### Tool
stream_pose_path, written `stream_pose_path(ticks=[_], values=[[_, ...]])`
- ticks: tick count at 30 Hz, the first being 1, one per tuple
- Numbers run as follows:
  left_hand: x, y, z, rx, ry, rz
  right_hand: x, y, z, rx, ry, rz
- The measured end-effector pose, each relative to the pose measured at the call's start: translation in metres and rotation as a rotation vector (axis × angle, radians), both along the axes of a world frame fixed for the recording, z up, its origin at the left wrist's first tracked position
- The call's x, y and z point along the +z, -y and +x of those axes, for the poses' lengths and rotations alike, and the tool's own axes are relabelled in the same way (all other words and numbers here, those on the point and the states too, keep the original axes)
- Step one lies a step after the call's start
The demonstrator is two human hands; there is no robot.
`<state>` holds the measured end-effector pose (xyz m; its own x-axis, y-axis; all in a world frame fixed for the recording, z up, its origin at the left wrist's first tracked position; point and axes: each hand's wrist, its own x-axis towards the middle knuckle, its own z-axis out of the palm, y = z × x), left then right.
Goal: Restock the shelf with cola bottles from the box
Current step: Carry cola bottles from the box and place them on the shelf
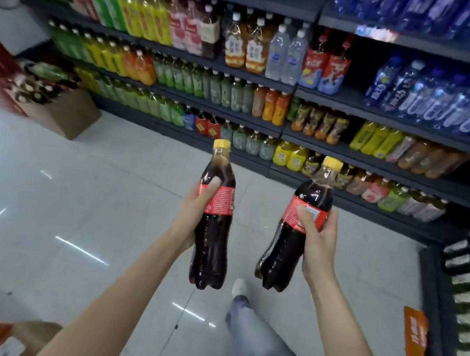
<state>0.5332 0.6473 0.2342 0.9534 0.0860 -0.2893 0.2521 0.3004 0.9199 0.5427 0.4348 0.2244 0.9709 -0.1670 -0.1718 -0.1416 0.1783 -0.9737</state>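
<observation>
The left hand (193, 214) has its fingers wrapped round one cola bottle (214, 220); the right hand (317, 236) clamps another cola bottle (295, 233), tilted. Both are dark, red-labelled and yellow-capped, held above the floor (75, 201) before the stocked shelf (264, 128).

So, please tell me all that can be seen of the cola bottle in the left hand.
The cola bottle in the left hand is clear plastic, nearly full of dark drink, with a yellow cap and a red label around its middle. It stands almost upright in the air over the pale floor, in front of the shelves. The left hand grips it at the label, thumb on the front; nothing else touches it.
</observation>
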Motion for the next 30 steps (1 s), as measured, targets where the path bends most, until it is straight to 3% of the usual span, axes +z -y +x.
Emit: stream_pose_path(ticks=[4, 9, 16, 21, 30], values=[[0.012, -0.061, 0.087, 0.018, 0.027, 0.022, 0.008, -0.063, 0.104, 0.061, 0.069, 0.014], [0.042, -0.135, 0.223, 0.123, 0.146, 0.186, 0.038, -0.142, 0.255, 0.195, 0.186, -0.044], [0.098, -0.239, 0.390, 0.405, 0.585, 0.627, 0.100, -0.245, 0.443, 0.257, 0.489, -0.284], [0.121, -0.321, 0.518, 0.416, 0.778, 0.840, 0.119, -0.317, 0.561, 0.211, 0.608, -0.370], [0.133, -0.411, 0.766, 0.303, 0.776, 0.820, 0.147, -0.441, 0.756, -0.035, 0.631, -0.371]])
